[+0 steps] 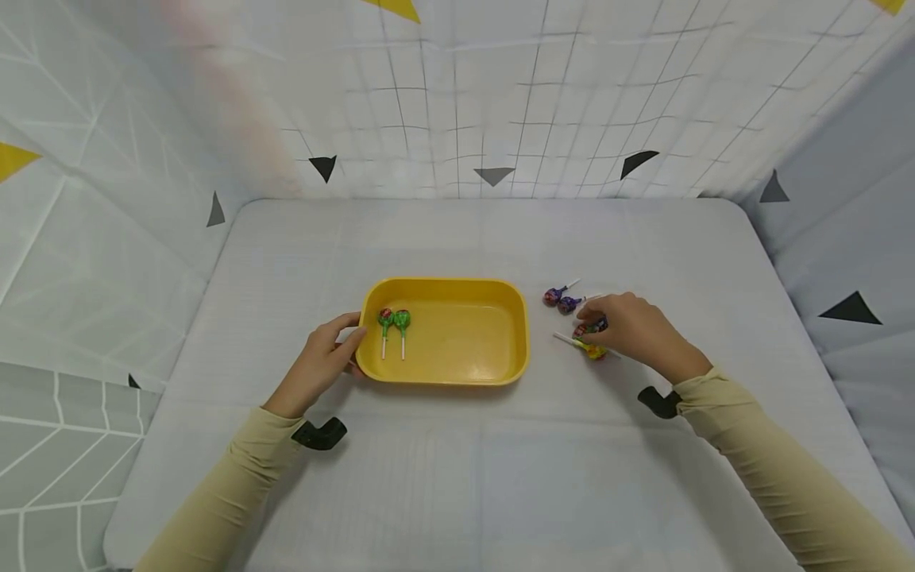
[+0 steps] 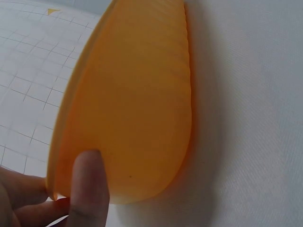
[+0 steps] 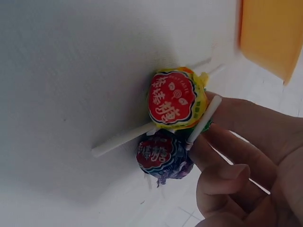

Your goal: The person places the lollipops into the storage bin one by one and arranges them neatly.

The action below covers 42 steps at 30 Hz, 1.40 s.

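At the left end of the yellow tray [image 1: 457,381], my left hand [image 1: 325,355] grips the rim; in the left wrist view a finger [image 2: 89,184] lies against the outer wall. Inside the tray, two green-wrapped lollipops [image 1: 403,319] lie side by side, sticks toward me. My right hand [image 1: 639,330] is at the lollipops right of the tray, its fingers pinching a green lollipop [image 3: 208,126] mostly hidden behind a yellow lollipop [image 3: 173,97]. A dark purple lollipop [image 3: 163,155] lies close to the fingers in the right wrist view.
Two more purple lollipops [image 1: 569,304] lie just beyond my right hand, near the tray's right end. Everything stands on a white-covered table [image 1: 479,469]. White patterned curtains [image 1: 493,103] enclose the back and sides.
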Available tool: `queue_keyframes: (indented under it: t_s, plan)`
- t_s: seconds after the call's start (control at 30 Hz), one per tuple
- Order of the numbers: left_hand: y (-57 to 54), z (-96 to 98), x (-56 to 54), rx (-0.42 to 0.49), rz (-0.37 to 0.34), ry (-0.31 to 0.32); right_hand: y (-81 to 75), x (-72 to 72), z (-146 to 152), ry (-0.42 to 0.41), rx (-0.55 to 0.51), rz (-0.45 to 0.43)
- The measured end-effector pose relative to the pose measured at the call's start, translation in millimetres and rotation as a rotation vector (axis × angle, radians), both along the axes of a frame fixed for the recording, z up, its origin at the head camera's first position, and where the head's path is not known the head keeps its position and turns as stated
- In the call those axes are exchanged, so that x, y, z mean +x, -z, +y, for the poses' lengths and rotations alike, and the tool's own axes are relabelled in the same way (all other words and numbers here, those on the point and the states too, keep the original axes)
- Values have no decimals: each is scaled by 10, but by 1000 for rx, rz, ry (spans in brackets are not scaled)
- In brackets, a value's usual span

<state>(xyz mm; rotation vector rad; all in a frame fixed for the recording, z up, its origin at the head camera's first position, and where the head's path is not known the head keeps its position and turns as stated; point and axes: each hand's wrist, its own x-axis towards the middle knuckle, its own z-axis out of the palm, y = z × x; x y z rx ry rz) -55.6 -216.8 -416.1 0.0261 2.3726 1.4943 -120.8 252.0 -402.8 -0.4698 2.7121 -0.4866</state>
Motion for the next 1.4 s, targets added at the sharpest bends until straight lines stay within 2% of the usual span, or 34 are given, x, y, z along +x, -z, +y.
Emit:
queue_keyframes:
  t_s: [0.27, 0.4, 0.6, 1.0, 1.4]
  plan:
    - [6, 7, 1, 8, 3, 0, 13, -14, 0, -55, 51, -3]
    - [4, 10, 3, 11, 6, 3, 9, -13, 0, -64, 42, 6]
    - [-6, 14, 2, 7, 5, 5, 23, -32, 2, -54, 19, 17]
    - [-15, 19, 4, -20, -5, -3, 38, -113, -17, -35, 12, 98]
    - [8, 7, 3, -3, 1, 7, -4, -124, -39, 23, -40, 96]
